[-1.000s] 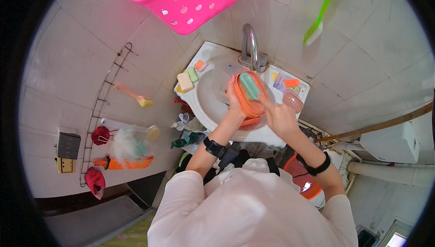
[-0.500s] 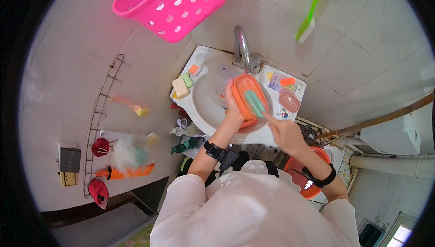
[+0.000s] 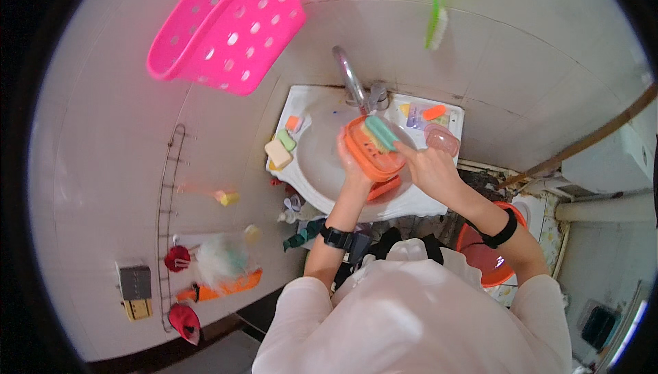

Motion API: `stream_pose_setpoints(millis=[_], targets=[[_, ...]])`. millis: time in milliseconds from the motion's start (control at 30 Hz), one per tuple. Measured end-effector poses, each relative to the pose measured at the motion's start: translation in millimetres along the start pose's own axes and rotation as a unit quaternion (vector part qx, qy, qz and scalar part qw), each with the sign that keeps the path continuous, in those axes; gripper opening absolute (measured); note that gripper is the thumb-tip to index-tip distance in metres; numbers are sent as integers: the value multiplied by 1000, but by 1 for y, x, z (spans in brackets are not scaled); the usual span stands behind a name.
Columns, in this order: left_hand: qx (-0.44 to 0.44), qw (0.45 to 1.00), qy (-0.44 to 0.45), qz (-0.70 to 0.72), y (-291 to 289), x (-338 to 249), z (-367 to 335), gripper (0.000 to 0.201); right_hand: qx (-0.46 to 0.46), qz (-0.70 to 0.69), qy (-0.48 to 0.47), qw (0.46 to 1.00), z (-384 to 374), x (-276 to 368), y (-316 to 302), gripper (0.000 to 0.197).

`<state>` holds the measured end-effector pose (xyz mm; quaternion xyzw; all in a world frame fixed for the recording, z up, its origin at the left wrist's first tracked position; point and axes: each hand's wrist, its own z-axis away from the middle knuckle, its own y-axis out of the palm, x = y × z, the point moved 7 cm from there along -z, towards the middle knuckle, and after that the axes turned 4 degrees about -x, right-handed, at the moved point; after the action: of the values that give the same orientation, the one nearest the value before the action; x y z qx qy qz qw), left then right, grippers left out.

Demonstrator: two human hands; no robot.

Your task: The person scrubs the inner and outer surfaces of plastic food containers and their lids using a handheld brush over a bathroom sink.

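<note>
My left hand (image 3: pixel 352 165) grips an orange plastic soap dish (image 3: pixel 382 167) by its left side, above the sink basin (image 3: pixel 318 146). My right hand (image 3: pixel 433 174) is closed on a scrub brush (image 3: pixel 382 133) with a green back and pale bristles. The bristles rest against the dish's top face, toward its far end. Another orange plastic piece (image 3: pixel 385 188) shows just below the dish; whether it touches it I cannot tell. Behind, a chrome faucet (image 3: pixel 349 76) arches over the basin, its spout near the brush.
Soap bars (image 3: pixel 278 154) sit on the left sink edge. A translucent pink dish (image 3: pixel 442 139) and an orange item (image 3: pixel 434 112) lie on the right edge. A pink basket (image 3: pixel 240 38) and a green brush (image 3: pixel 436 24) hang beyond. An orange bucket (image 3: pixel 490 264) stands right of me.
The brush has moved to the far end of the orange dish, and the dish sits at a different tilt. The whole view has shifted, with the basket lower in it.
</note>
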<state>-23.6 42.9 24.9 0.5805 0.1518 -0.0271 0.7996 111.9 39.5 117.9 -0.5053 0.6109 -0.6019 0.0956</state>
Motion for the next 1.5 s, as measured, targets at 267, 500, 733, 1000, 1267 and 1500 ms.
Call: stream_pose_setpoints(millis=[267,500,733,1000,1267,1500], targets=[[-16,998,24,-59,-2,-5,-1,64,-29,-14,-4,999,-5,1,8,37],[-32,995,35,-92,-9,-4,4,57,-5,-38,9,999,12,14,6,37],[15,998,25,-54,-9,-16,-1,60,27,-100,32,994,24,9,9,36],[-18,999,28,-23,-13,-25,-4,61,36,-49,64,996,12,2,13,32],[-52,994,73,-63,-19,-30,1,57,-5,-32,53,998,-5,-4,15,31],[-31,992,94,-81,-8,-24,4,56,35,3,86,996,-17,8,11,31]])
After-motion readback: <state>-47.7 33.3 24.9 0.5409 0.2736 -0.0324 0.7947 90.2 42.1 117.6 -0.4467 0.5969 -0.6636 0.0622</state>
